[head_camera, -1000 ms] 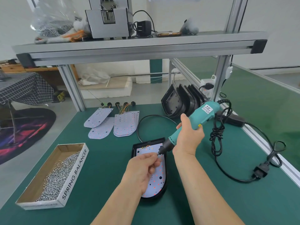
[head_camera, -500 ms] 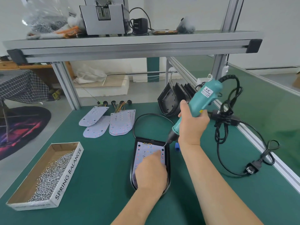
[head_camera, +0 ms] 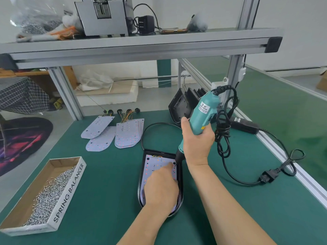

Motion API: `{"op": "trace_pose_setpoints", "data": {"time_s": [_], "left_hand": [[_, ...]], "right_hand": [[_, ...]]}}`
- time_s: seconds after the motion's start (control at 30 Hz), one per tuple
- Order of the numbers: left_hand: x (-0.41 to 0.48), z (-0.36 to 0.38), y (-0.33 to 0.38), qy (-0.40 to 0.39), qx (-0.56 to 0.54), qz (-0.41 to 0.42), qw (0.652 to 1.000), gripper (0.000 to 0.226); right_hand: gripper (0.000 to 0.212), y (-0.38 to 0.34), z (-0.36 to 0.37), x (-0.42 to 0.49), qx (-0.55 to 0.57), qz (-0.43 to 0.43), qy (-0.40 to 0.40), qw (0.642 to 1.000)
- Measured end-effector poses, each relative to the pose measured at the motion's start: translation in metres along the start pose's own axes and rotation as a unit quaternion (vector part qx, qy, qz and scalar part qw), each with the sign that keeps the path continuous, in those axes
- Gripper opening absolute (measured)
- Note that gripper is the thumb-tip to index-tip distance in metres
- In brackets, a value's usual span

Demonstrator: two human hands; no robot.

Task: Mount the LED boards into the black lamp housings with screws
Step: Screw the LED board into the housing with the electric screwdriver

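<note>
Green worktop (head_camera: pixel 106 200) carries the black lamp housing (head_camera: pixel 141 184) at six o'clock, with an LED board (head_camera: pixel 155 165) seated inside. The right hand (head_camera: pixel 196 144) grips the teal screwdriver (head_camera: pixel 203 112), its bit at the board's one-o'clock corner. The left hand (head_camera: pixel 161 190) presses the board, forefinger outstretched. The board looks thin, light and probably brittle, so hold its edges.

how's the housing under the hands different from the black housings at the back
The front housing lies flat on the green mat; the back housings stand on edge, leaning in a row. The front housing holds an LED board, with the left hand on it and the right hand's screwdriver at it; no board shows in the back housings. Both are black.
</note>
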State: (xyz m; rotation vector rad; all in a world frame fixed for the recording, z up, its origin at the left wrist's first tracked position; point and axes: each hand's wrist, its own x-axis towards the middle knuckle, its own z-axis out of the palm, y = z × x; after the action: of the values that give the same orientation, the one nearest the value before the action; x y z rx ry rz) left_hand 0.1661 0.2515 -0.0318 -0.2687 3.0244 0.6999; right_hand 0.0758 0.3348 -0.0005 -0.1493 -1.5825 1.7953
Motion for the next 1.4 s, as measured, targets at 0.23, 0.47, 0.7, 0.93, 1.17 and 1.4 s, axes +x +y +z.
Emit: {"op": "trace_pose_setpoints", "data": {"time_s": [0.23, 0.47, 0.7, 0.93, 1.17, 1.4], "left_hand": [[0.001, 0.001, 0.000, 0.004, -0.001, 0.002, 1.000, 0.047], [0.000, 0.000, -0.002, -0.003, -0.015, 0.007, 1.000, 0.048], [0.002, -0.001, -0.002, -0.016, -0.029, 0.015, 0.999, 0.051], [0.001, -0.002, -0.002, -0.026, -0.048, 0.009, 0.998, 0.052], [0.005, -0.015, -0.012, -0.098, -0.292, -0.066, 0.949, 0.036], [-0.008, -0.045, -0.023, -0.137, -0.631, -0.180, 0.742, 0.017]], "right_hand": [[0.033, 0.002, 0.000, -0.001, -0.004, -0.023, -0.011, 1.000], [0.031, 0.000, 0.003, -0.005, 0.008, -0.021, -0.039, 0.999], [0.036, 0.002, 0.002, -0.004, 0.019, 0.027, -0.029, 0.999], [0.024, -0.017, -0.014, -0.007, 0.051, 0.005, -0.057, 0.997], [0.027, -0.030, -0.030, -0.004, 0.088, 0.117, 0.080, 0.986], [0.029, -0.036, -0.045, -0.017, 0.137, 0.187, 0.116, 0.966]]}}
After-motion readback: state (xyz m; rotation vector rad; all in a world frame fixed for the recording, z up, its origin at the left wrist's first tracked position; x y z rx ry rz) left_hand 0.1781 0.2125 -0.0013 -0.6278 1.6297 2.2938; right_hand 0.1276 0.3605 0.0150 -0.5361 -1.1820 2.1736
